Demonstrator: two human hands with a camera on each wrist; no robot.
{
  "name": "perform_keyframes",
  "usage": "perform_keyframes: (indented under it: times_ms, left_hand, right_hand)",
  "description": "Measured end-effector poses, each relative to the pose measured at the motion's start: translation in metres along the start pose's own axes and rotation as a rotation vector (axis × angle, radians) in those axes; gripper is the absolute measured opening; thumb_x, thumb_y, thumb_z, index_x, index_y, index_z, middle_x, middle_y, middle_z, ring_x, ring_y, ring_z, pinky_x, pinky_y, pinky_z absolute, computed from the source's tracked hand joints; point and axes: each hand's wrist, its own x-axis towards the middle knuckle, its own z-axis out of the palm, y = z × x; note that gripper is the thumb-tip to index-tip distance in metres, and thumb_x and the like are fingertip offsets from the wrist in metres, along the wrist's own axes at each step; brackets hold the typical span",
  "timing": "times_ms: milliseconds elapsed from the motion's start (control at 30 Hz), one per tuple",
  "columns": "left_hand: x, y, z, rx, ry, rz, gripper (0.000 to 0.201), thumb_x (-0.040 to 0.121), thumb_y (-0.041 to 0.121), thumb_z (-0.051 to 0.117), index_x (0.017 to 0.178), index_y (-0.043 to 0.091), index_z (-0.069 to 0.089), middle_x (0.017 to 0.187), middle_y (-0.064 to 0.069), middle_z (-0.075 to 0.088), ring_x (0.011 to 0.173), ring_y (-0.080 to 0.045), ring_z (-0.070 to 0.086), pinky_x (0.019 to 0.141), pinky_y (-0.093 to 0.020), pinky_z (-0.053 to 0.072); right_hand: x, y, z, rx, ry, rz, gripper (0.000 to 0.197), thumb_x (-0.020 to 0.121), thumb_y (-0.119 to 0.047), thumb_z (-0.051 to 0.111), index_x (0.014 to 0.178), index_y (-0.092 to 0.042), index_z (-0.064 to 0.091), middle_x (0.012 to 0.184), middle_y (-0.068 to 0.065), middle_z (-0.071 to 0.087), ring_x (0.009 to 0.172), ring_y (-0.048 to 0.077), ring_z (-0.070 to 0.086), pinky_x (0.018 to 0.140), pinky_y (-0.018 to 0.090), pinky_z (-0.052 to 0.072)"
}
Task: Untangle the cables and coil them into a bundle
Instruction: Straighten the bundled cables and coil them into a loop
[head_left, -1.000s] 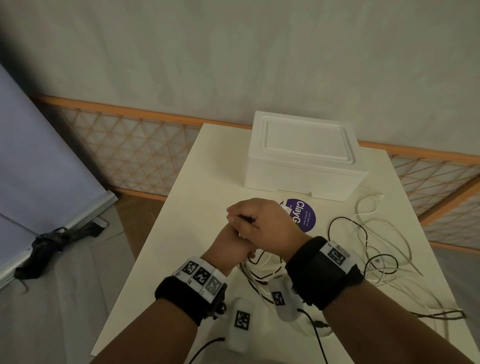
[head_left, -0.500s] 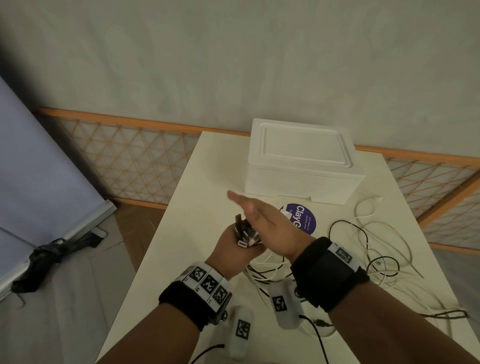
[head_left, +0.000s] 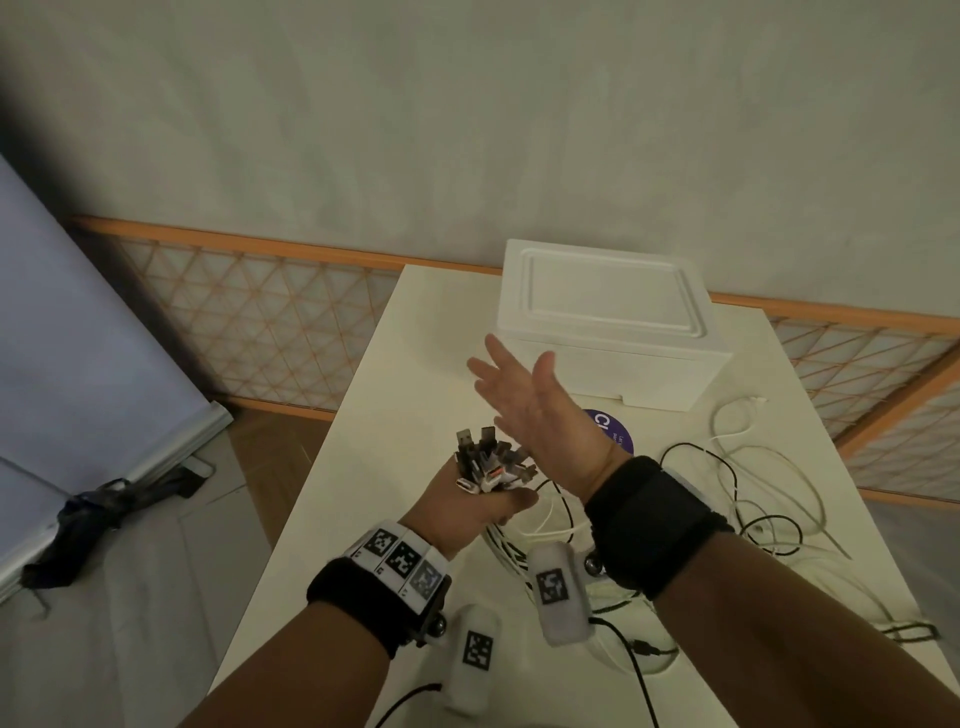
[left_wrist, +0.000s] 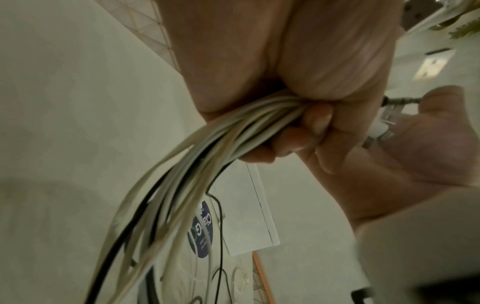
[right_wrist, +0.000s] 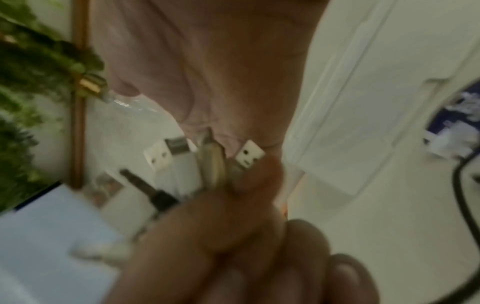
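My left hand (head_left: 470, 501) grips a bunch of white and black cables, and their plugs (head_left: 485, 460) stick up out of the fist. In the left wrist view the cables (left_wrist: 207, 148) run down from the curled fingers (left_wrist: 315, 117). The right wrist view shows the same USB plugs (right_wrist: 205, 158) close up. My right hand (head_left: 535, 400) is raised just right of the plugs, flat, fingers straight and spread, holding nothing. The loose cable lengths (head_left: 753, 493) lie tangled on the white table (head_left: 374, 467) to the right.
A white foam box (head_left: 608, 322) stands at the back of the table, a round purple sticker (head_left: 615, 434) in front of it. Two white tagged pods (head_left: 558, 587) hang below my wrists. An orange lattice rail (head_left: 260, 306) runs along the wall; the table's left edge is close.
My right hand was curled over the plugs in my left fist; it has let go, opened flat and lifted away toward the box. The plugs now show above the left fist.
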Motion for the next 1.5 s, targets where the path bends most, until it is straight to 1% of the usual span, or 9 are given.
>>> perform_keyframes:
  times_ms: [167,300,400,600,700,900,1100,1267,1500]
  left_hand:
    - [0.003,0.006,0.004,0.140,0.034,-0.064,0.023,0.083,0.002,0.064,0.071,0.022,0.058,0.063,0.006,0.062,0.060,0.006,0.062,0.060,-0.011,0.046]
    - [0.004,0.010,0.003,0.095,-0.093,-0.130,0.014,0.066,0.014,0.058,0.057,0.004,0.063,0.058,-0.009,0.062,0.060,-0.017,0.061,0.058,-0.025,0.046]
    - [0.007,0.007,0.004,0.245,-0.065,-0.139,0.035,0.071,0.024,0.047,0.072,-0.006,0.065,0.060,0.002,0.062,0.063,0.002,0.062,0.064,-0.015,0.047]
    - [0.006,0.010,0.005,0.339,-0.013,-0.160,0.023,0.093,0.000,0.052,0.115,0.004,0.058,0.089,0.002,0.072,0.091,0.002,0.062,0.080,-0.019,0.047]
    - [0.004,0.012,0.002,0.273,0.010,-0.142,0.015,0.081,0.004,0.065,0.081,0.018,0.058,0.061,0.012,0.066,0.065,-0.003,0.062,0.076,-0.037,0.055]
    - [0.011,0.014,0.014,0.357,-0.011,-0.117,0.021,0.083,-0.001,0.064,0.069,0.014,0.060,0.058,0.006,0.062,0.053,-0.001,0.057,0.056,-0.018,0.047]
    - [0.014,0.011,0.018,0.608,-0.063,-0.045,0.014,0.086,-0.004,0.058,0.081,0.010,0.057,0.075,0.008,0.054,0.064,0.003,0.053,0.061,-0.014,0.043]
    - [0.007,0.009,0.023,0.123,0.029,-0.071,0.017,0.071,0.004,0.073,0.072,0.020,0.066,0.069,0.000,0.066,0.064,-0.014,0.061,0.063,-0.030,0.050]
    - [0.011,0.013,0.026,0.055,0.019,-0.067,0.027,0.079,-0.010,0.062,0.064,0.012,0.061,0.053,0.001,0.061,0.049,-0.012,0.056,0.052,-0.025,0.044]
  right_hand:
    - [-0.009,0.005,0.014,-0.304,-0.072,-0.037,0.037,0.093,-0.040,0.054,0.121,-0.018,0.065,0.123,-0.013,0.061,0.115,-0.010,0.052,0.099,0.010,0.038]
    - [-0.006,0.010,0.015,-0.314,0.041,-0.015,0.024,0.094,-0.027,0.058,0.111,-0.017,0.071,0.113,-0.007,0.069,0.107,0.003,0.061,0.095,0.020,0.046]
    - [-0.008,0.013,0.017,-0.422,0.034,-0.062,0.018,0.091,-0.022,0.062,0.101,-0.015,0.075,0.107,0.001,0.072,0.102,0.011,0.065,0.094,0.032,0.049]
    - [-0.010,0.007,0.009,-0.846,-0.117,-0.181,0.032,0.096,-0.039,0.051,0.116,-0.022,0.068,0.144,0.003,0.046,0.131,0.010,0.043,0.109,0.036,0.036]
    - [-0.010,0.007,0.002,-1.108,-0.130,-0.170,0.054,0.093,-0.061,0.035,0.141,-0.037,0.040,0.160,0.004,0.005,0.144,0.020,0.019,0.113,0.040,0.025]
    - [-0.014,-0.010,0.006,-0.632,-0.027,0.014,0.052,0.097,-0.053,0.021,0.141,-0.033,0.043,0.151,-0.011,0.034,0.139,0.003,0.027,0.114,0.026,0.018]
    - [-0.010,0.009,0.005,-1.352,0.004,0.027,0.066,0.087,-0.071,0.010,0.143,-0.042,0.031,0.156,-0.003,0.024,0.144,0.023,0.020,0.114,0.061,0.004]
    - [-0.011,-0.005,-0.015,-0.307,0.022,0.120,0.070,0.089,-0.069,0.008,0.143,-0.035,0.038,0.148,-0.006,0.041,0.134,0.009,0.037,0.116,0.044,0.019]
    - [-0.022,-0.003,-0.003,-0.270,0.002,0.035,0.065,0.089,-0.062,0.015,0.125,-0.031,0.060,0.130,-0.017,0.057,0.121,-0.005,0.048,0.110,0.023,0.029]
